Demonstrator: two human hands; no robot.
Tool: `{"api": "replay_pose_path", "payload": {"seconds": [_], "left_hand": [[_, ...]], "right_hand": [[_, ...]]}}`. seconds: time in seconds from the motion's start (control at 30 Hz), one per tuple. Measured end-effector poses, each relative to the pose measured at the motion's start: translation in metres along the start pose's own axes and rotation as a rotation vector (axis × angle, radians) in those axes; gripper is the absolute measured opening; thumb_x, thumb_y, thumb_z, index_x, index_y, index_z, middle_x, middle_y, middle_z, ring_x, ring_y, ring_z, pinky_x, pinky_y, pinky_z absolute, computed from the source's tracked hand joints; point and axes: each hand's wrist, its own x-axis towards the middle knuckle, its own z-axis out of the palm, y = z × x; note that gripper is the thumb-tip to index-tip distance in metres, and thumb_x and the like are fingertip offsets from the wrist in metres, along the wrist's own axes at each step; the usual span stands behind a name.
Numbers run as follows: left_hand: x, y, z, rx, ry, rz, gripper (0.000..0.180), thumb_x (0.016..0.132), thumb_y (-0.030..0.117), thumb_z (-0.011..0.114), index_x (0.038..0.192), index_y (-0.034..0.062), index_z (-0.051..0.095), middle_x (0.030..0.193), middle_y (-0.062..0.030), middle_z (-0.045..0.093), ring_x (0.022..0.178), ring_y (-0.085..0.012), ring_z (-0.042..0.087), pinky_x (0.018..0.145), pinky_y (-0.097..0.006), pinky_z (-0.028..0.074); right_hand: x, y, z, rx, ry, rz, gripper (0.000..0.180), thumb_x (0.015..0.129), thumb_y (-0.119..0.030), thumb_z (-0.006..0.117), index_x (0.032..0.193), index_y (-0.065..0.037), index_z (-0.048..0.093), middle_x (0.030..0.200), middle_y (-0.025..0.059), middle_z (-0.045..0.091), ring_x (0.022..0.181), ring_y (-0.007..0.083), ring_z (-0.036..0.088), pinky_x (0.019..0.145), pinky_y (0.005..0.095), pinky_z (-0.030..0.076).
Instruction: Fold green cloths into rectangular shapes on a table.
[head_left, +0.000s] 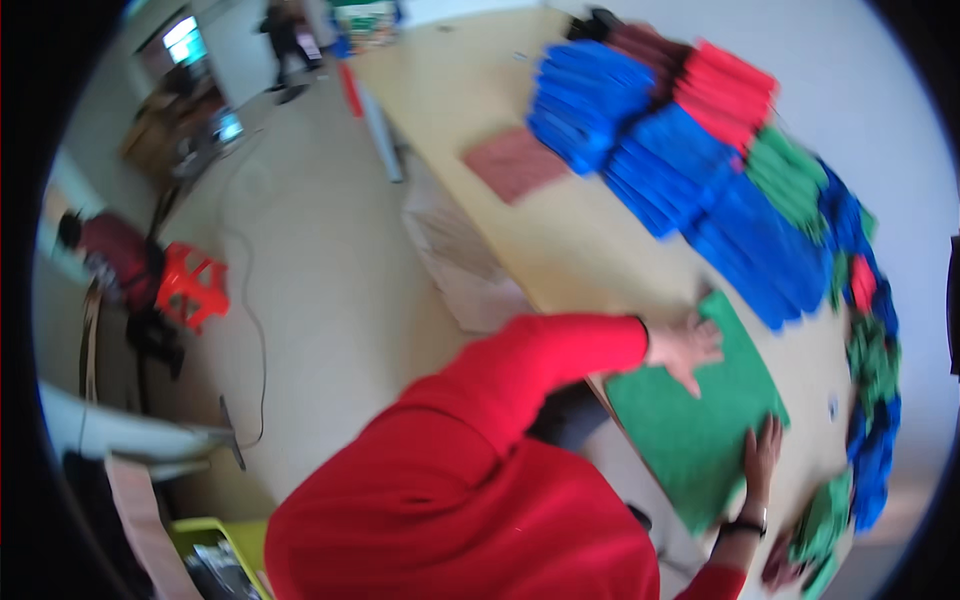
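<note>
The left hand [684,350] presses flat with fingers spread wide on the green cloth [690,435], which lies along the near edge of the table [600,255]. The right hand [763,456], fingers straight and slightly parted, rests at the cloth's right-hand edge.

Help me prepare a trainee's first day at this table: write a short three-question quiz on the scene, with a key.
1. What lies flat under the spread fingers of the bare left hand? Give its colour.
2. True or false: a flat, four-sided, reddish-brown cloth lies on the pale wood-coloured table.
3. Which colour are the folded stacks nearest the item from question 1: (a) red, (b) blue, (c) green?

Key:
1. A green rectangular cloth.
2. True.
3. (b): the blue folded-cloth stacks.
</note>
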Motion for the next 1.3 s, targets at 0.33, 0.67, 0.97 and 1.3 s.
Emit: {"api": "replay_pose_path", "payload": {"seconds": [0.33,0.67,0.97,1.3], "left_hand": [[-0.048,0.032,-0.029,0.238,-0.195,-0.02,0.077,0.088,0.06,0.043,0.145,0.0111,0.027,0.15,-0.0198,0.021,0.139,-0.0385,0.019,0.112,-0.052,0.015],[-0.079,0.032,-0.049,0.139,-0.093,0.003,0.069,0.091,0.052,0.046,0.142,0.0073,0.032,0.149,-0.0195,0.024,0.138,-0.0331,0.023,0.111,-0.051,0.018],[0.032,-0.037,-0.04,0.282,-0.193,-0.25,0.072,0.093,0.052,0.041,0.147,0.0103,0.018,0.153,-0.0152,0.016,0.142,-0.03,0.013,0.113,-0.045,0.016],[-0.024,0.092,-0.136,-0.996,0.144,0.163,0.014,0.087,0.016,0.064,0.088,0.0026,0.064,0.084,-0.0036,0.064,0.081,-0.0156,0.06,0.079,-0.031,0.048]], "right_hand": [[-0.07,-0.084,-0.032,-0.059,-0.092,0.032,0.064,0.092,-0.038,0.05,0.144,-0.007,0.027,0.149,0.0179,0.024,0.138,0.0384,0.021,0.111,0.049,0.02],[-0.138,-0.102,-0.037,0.003,0.028,0.064,0.06,0.093,-0.034,0.048,0.144,-0.009,0.028,0.149,0.0153,0.025,0.138,0.0362,0.021,0.112,0.0488,0.017],[-0.144,-0.119,-0.025,0.042,0.092,0.117,0.057,0.093,-0.036,0.047,0.141,-0.008,0.035,0.147,0.015,0.03,0.137,0.035,0.023,0.112,0.049,0.017],[-0.148,-0.12,-0.019,0.027,0.129,0.15,0.057,0.091,-0.038,0.049,0.139,-0.008,0.038,0.145,0.014,0.033,0.137,0.0341,0.026,0.112,0.0489,0.018]]}}
